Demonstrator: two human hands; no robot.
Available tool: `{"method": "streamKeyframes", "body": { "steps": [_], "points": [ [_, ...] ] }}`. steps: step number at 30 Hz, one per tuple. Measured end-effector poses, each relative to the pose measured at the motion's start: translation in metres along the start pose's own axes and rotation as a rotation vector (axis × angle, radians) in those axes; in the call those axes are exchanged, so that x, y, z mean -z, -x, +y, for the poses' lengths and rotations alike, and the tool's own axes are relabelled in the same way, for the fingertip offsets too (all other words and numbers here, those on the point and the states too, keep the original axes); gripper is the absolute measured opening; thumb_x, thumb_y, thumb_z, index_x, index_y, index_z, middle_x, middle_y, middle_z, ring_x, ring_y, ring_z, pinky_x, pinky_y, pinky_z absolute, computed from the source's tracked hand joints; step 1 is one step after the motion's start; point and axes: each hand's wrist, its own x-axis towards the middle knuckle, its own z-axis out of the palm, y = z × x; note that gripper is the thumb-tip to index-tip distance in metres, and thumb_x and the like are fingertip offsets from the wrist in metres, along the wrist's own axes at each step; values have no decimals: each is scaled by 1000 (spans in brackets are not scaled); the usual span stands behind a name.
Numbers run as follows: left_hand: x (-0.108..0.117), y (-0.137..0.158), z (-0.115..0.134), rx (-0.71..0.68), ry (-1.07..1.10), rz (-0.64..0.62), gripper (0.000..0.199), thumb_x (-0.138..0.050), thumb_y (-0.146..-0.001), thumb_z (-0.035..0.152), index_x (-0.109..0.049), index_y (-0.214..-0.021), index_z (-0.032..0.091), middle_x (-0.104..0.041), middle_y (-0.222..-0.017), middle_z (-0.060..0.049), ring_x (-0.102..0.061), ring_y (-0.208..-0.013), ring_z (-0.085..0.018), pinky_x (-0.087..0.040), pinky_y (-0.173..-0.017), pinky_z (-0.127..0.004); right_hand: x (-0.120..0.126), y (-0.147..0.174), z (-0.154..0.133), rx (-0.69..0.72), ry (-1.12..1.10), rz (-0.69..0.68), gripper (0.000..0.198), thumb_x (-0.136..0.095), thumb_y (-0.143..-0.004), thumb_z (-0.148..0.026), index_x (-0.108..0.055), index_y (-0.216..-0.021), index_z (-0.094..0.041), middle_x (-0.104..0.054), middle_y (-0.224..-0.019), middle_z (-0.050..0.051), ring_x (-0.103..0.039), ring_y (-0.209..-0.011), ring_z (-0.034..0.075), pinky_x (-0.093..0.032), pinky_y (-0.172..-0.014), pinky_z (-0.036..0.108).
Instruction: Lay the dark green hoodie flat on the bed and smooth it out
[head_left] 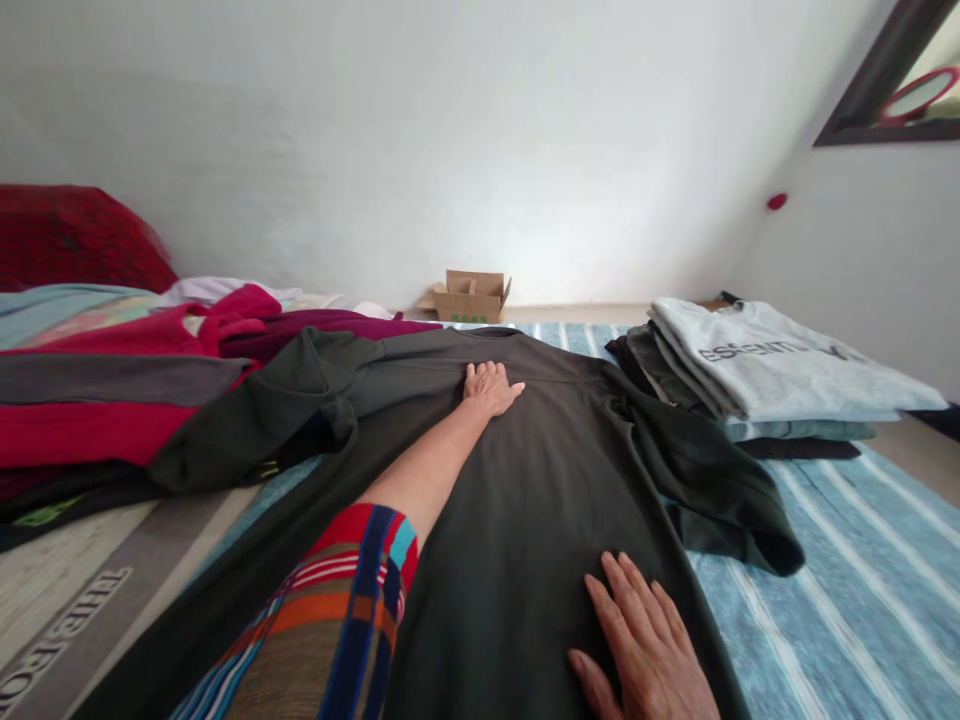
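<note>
Both hands lie open and flat on the dark green shirt (pixel 525 480) spread on the striped bedspread (pixel 847 580): left hand (pixel 489 388) near the collar, right hand (pixel 645 640) at the hem; press outward evenly to smooth creases

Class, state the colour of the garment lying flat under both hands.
Dark olive-green garment, under the left hand and right hand; head view.

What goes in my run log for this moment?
left hand flat on shirt collar | right hand flat on hem | stack right
</note>
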Motion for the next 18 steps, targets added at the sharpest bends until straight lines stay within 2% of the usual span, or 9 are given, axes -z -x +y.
{"method": "streamKeyframes", "body": {
  "steps": [3,8,13,18],
  "points": [
    [-1,-8,-2,16,10,-20,70,-31,-87,61,-40,-134,10,-49,-134,-20,-40,-126,-31,-19,-108,-47,-4,1,1,-27,-4,16,45,-47,-86,-54,-63,-114,-22,-61,-125,10,-58,-112,31,-45,-90,44],
    [1,-27,-9,16,27,-135,82,-29,-81,73,-41,-135,14,-43,-140,-20,-36,-130,-33,-25,-104,-51,-8,3,1,-32,2,25,45,-47,-85,-55,-63,-112,-24,-62,-123,10,-59,-110,31,-43,-89,45],
    [2,-47,-19,6,53,-219,94,-27,-74,82,-27,-146,21,-25,-152,-18,-18,-139,-36,-16,-107,-57,-18,11,1,-95,-60,-8,47,-46,-85,-56,-60,-119,-27,-61,-124,7,-56,-114,32,-43,-91,45],
    [-4,-58,-25,8,77,-209,95,-25,-72,85,-23,-147,27,-15,-155,-16,-10,-141,-38,-12,-106,-61,-20,15,0,-136,-77,-28,49,-49,-83,-53,-56,-125,-29,-61,-124,5,-53,-118,32,-42,-95,44]
  ]
}}
